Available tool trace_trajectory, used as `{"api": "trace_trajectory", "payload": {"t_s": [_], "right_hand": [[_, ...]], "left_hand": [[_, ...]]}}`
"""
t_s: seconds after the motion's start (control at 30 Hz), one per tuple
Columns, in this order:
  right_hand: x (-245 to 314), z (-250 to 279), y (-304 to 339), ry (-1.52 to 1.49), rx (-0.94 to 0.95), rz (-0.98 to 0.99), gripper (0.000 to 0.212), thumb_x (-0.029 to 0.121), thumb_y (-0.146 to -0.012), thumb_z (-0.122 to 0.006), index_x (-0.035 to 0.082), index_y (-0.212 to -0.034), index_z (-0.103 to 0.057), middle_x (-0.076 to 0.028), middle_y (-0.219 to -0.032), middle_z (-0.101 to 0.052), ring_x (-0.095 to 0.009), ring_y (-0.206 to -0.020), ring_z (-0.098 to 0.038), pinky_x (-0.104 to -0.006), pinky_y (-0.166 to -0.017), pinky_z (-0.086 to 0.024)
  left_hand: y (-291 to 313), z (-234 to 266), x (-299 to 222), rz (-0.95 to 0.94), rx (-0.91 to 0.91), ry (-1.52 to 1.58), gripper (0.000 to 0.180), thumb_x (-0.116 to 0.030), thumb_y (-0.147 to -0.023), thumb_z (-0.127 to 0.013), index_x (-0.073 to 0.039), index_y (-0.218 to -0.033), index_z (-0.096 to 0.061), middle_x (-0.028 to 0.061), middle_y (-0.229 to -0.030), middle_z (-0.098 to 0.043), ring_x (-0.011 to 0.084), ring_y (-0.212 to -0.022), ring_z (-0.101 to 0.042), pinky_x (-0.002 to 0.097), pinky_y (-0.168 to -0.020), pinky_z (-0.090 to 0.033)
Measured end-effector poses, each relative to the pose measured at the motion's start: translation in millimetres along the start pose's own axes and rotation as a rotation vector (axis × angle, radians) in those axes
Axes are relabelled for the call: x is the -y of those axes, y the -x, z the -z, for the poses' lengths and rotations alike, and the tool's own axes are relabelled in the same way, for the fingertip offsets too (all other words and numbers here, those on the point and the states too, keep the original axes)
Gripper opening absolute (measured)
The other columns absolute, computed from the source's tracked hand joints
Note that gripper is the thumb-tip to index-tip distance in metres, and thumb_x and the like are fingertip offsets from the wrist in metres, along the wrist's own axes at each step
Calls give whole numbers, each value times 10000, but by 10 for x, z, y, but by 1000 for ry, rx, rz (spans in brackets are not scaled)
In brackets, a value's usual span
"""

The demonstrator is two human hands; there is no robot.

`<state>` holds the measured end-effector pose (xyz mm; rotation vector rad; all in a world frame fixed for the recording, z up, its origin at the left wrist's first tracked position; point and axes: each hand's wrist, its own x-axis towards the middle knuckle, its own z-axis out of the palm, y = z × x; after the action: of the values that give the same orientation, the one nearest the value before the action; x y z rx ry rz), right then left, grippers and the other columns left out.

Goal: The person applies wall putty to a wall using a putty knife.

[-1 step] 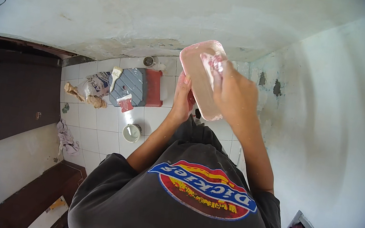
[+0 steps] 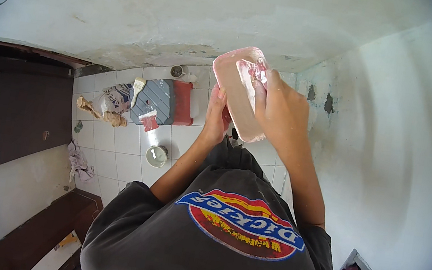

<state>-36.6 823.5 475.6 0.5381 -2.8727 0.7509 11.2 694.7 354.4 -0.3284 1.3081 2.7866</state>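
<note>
My left hand [image 2: 218, 114] grips the near left side of a pink rectangular tray [image 2: 234, 104], thumb over its rim. The tray is tilted in front of me, with a beige, coated-looking inside. My right hand [image 2: 285, 109] is closed on a putty scraper [image 2: 252, 76], pinkish-red and smeared with white paste. The scraper lies over the far part of the tray. The fingers hide part of it, and whether its edge touches the tray bottom I cannot tell.
On the tiled floor stands a grey-topped red stool [image 2: 154, 101] bearing a paintbrush [image 2: 137, 91] and a red scraper [image 2: 149, 120]. Nearby are a white bucket [image 2: 156, 156], a small can [image 2: 177, 71], a plastic bag [image 2: 113, 99] and a rag [image 2: 79, 163]. Patchy walls [image 2: 382, 131] rise ahead and right.
My right hand has turned slightly and shifted a little to the right with the scraper, baring more of its white-smeared face. My left hand and the tray stay nearly in place.
</note>
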Motion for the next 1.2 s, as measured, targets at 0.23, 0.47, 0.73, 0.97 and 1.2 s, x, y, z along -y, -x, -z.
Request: {"api": "trace_trajectory", "payload": {"t_s": [0.23,0.47,0.73,0.97,1.2], "right_hand": [[43,-116,10,20,106,39,263,204,-928,-552,54,-1143,-575,-159,-782,-676,-362,-672,-658,-456,-587,-507],[95,-260,-15,73,156,38,293,201,-924,-557,50,-1174,-550,-153,-789,-680,-367,-672,-659,-448,-584,-512],[384,-459,-64,17,131,24,325,222,-920,-565,53,-1195,-531,-187,-809,-678,-384,-693,-660,-476,-598,-510],[607,-694,-95,18,229,-36,315,219,-921,-561,50,-1187,-541,-205,-840,-678,-399,-734,-661,-484,-623,-511],[835,-828,-69,-4,190,-90,421,217,-912,-581,73,-1302,-515,-211,-904,-686,-396,-807,-670,-457,-678,-520]], "left_hand": [[93,-12,-20,-26,-48,18,702,-505,-994,-459,-130,-1522,-190,38,-1262,-541,93,-975,-602,277,-778,-527],[120,125,-87,-8,-39,-10,651,-478,-1006,-439,-123,-1502,-214,18,-1163,-537,58,-893,-571,222,-679,-498],[156,331,-190,-6,-151,-15,687,-485,-997,-443,-104,-1506,-181,36,-1171,-506,60,-852,-540,205,-658,-473],[187,687,-260,23,-37,-126,764,-471,-1011,-417,4,-1520,-103,136,-1470,-308,216,-1380,-267,356,-1141,-221],[226,974,-337,57,-13,-73,746,-456,-1019,-410,3,-1519,-102,136,-1476,-295,215,-1377,-279,356,-1131,-252]]}}
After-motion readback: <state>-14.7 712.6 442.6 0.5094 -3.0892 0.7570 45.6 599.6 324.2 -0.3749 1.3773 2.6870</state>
